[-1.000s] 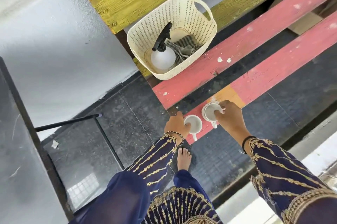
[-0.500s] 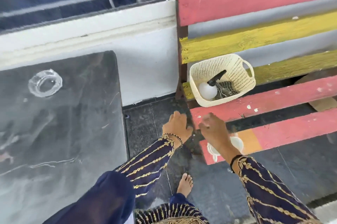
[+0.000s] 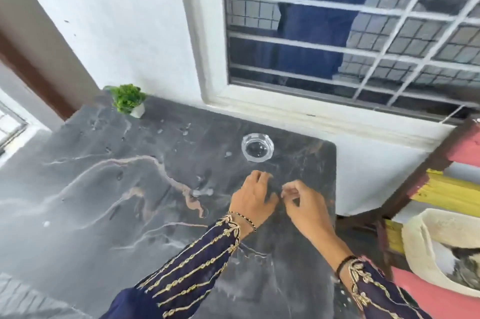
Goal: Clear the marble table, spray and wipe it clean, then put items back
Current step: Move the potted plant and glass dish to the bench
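Note:
The dark marble table [image 3: 109, 188] fills the lower left, streaked with pale veins and spotted with smudges. A clear glass ashtray [image 3: 257, 147] sits near its far right corner. A small green plant in a white pot [image 3: 129, 99] stands at the far left corner by the wall. My left hand [image 3: 253, 200] and my right hand [image 3: 302, 201] hover side by side over the table just in front of the ashtray, both holding nothing, fingers loosely curled and apart. A cream basket [image 3: 426, 248] with a grey cloth inside shows at the right edge.
A painted wooden bench [image 3: 446, 194] in pink and yellow stands right of the table, bearing the basket. A white wall and a barred window [image 3: 350, 32] run behind the table. A brown door frame [image 3: 31, 58] is at the far left.
My view has swung from the bench and its cups to the marble table. Both hands left the white cups on the bench and now hover empty over the table near the ashtray.

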Tool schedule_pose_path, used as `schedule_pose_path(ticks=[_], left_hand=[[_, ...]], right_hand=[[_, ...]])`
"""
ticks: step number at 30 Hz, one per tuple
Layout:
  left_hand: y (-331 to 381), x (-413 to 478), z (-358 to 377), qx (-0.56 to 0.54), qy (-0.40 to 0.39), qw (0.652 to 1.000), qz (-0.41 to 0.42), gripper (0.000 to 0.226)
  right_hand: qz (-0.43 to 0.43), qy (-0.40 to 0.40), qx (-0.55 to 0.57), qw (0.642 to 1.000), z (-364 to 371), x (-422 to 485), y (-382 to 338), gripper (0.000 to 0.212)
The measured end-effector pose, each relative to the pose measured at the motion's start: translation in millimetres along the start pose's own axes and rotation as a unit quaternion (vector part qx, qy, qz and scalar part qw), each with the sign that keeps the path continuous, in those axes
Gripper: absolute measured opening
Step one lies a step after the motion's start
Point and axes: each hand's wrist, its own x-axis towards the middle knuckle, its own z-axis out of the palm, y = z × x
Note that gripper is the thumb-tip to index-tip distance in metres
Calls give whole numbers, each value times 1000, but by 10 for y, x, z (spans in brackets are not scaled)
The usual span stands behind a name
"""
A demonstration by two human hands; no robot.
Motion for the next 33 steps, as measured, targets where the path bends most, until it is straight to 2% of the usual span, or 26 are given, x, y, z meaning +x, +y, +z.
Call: schedule_pose_path(ticks=[5, 10, 16, 19, 23, 28, 33], left_hand=[[-1162, 203, -859, 24, 52, 996, -61, 43], [-2202, 584, -1545, 75, 101, 988, -89, 37], [-3053, 1250, -2288, 207, 155, 961, -103, 46], [-3281, 1544, -2507, 239, 134, 952, -138, 52], [-3412, 1774, -2596, 153, 82, 970, -171, 57], [-3460, 1830, -2556, 134, 142, 968, -157, 35], [-3358, 1815, -2449, 80, 181, 974, -107, 28]], right_hand=[[-65, -35, -8, 997, 854, 577, -996, 12], [-107, -46, -15, 993, 1570, 1130, -1774, 12], [-133, -53, -22, 989, 2001, 1663, -2328, 12], [-133, -45, -21, 990, 2039, 1824, -2404, 10], [-94, -42, -22, 994, 1990, 1949, -2306, 12], [-51, -32, -34, 998, 1883, 1966, -2043, 6], [-5, 7, -32, 999, 1746, 1921, -1768, 6]])
